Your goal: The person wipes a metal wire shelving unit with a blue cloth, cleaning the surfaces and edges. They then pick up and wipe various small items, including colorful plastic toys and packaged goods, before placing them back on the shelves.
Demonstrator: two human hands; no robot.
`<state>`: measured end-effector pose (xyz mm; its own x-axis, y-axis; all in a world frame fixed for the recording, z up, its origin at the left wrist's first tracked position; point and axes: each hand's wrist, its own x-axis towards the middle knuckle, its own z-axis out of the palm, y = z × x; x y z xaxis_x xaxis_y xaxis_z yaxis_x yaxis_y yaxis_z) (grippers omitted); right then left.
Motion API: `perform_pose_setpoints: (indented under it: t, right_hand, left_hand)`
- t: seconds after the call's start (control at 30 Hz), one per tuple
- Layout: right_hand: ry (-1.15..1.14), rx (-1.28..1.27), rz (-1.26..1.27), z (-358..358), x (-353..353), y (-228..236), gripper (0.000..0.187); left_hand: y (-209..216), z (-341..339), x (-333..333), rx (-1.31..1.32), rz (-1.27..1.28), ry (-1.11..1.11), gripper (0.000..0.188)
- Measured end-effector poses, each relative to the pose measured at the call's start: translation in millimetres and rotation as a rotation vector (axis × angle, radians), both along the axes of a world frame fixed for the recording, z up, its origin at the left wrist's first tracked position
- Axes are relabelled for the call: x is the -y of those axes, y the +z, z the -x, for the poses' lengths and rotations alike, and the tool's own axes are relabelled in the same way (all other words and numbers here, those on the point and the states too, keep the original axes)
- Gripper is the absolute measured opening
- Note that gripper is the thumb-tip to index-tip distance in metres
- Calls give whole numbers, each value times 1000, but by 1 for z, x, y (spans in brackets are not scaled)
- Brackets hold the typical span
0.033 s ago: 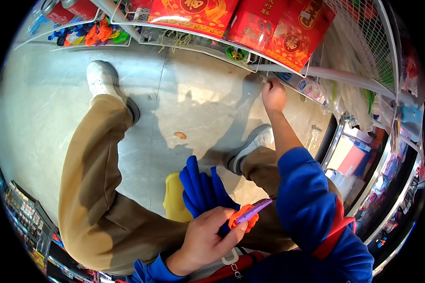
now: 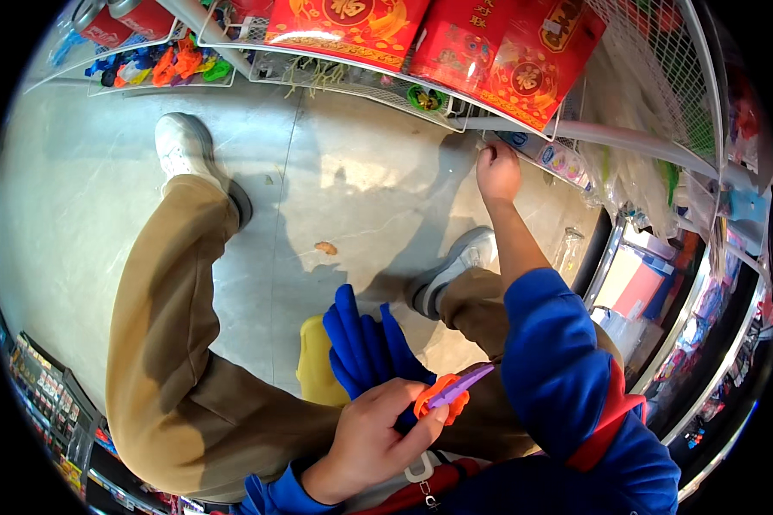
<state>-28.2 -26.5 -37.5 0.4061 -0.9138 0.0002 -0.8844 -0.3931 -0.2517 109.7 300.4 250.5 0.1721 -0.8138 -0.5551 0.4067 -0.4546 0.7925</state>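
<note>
Near my lap, my left hand is closed on a small plastic toy, orange with a purple pointed piece, pinched between thumb and fingers. My right hand reaches out to the lower edge of the wire rack. Its fingertips are pressed together there, and what they grip, if anything, is hidden. Just beyond my left hand is a bundle of blue finger-like pieces, resembling a glove, in front of a yellow object.
Red printed packages fill the rack at the far side. Colourful small plastic toys lie in a basket at far left, below red cans. Clear plastic bags hang at right. A brown scrap lies on the floor.
The view has shifted very slightly. Both hands keep their places, and the orange and purple toy remains in my left hand.
</note>
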Motion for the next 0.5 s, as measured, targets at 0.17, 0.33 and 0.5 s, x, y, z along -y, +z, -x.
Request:
perform_pose_setpoints:
  t: [0.17,0.33,0.5]
  right_hand:
    - [31,155,39,0,21,-10,16]
    - [8,381,12,5,32,-22,18]
    - [-605,1159,-691,-12,68,-7,29]
  left_hand:
    - [-4,8,-3,49,27,0,15]
    - [1,7,8,120,-23,-55,12]
    - [-3,17,15,92,-26,3,14]
